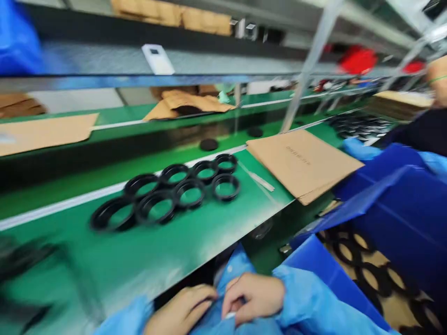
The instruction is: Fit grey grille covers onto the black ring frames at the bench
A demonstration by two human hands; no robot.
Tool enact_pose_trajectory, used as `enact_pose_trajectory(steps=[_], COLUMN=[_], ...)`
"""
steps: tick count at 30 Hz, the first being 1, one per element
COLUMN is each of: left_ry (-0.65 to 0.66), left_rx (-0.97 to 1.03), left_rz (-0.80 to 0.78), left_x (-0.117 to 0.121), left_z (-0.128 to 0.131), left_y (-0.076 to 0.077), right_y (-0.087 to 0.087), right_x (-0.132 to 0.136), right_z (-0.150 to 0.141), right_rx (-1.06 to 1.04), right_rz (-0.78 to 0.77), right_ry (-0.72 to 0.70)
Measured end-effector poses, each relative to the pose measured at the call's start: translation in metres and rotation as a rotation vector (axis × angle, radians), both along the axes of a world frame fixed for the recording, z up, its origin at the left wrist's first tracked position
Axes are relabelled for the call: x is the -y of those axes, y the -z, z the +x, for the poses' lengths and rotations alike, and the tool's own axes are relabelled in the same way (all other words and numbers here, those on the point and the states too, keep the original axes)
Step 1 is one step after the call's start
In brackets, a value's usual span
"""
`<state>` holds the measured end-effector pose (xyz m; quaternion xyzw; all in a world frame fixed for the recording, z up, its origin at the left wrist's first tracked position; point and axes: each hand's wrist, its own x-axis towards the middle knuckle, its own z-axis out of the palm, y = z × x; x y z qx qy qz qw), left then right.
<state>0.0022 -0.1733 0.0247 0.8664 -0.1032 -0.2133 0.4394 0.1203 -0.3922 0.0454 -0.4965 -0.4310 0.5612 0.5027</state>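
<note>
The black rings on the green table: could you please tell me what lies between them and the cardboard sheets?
In the head view, a thin, pale strip lies on the green table between the black rings and the cardboard sheets.

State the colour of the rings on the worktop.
The rings are black, clearest in the head view.

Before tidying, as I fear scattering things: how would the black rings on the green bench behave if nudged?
Lying flat, the black rings would probably slide rather than roll. Their round outlines suggest stiffness; open centres hint at lightness.
</note>
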Motion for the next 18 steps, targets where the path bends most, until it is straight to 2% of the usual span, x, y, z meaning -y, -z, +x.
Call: enact_pose_trajectory(steps=[2,3,4,5,7,11,13,15,18], left_ry=[0.063,0.118,0.129,0.117,0.089,0.088,0.045,-0.057,-0.158], left_rx=[-0.116,-0.131,-0.135,-0.156,-0.169,-0.158,-0.155,-0.155,-0.206], left_rz=[-0.105,-0.182,-0.195,-0.214,-0.233,-0.269,-0.229,-0.144,-0.040], left_x=[0.015,0.020,0.022,0.022,0.017,-0.007,-0.017,-0.023,-0.025], left_z=[-0.004,0.000,0.005,0.011,0.017,0.011,0.002,-0.007,-0.020], left_y=[0.024,0.036,0.046,0.053,0.057,0.044,0.045,0.057,0.086], right_y=[0.002,0.004,0.007,0.012,0.024,0.060,0.082,0.106,0.140], right_x=[0.015,0.022,0.029,0.034,0.037,0.018,-0.001,-0.021,-0.043], right_z=[0.006,0.010,0.013,0.014,0.010,-0.007,-0.014,-0.020,-0.028], right_rx=[0.087,0.069,0.088,0.112,0.219,0.354,0.388,0.419,0.447], right_rz=[-0.026,-0.052,-0.092,-0.137,-0.207,-0.179,-0.120,-0.081,-0.129], right_ry=[0.144,0.209,0.285,0.341,0.398,0.227,0.132,0.072,0.026])
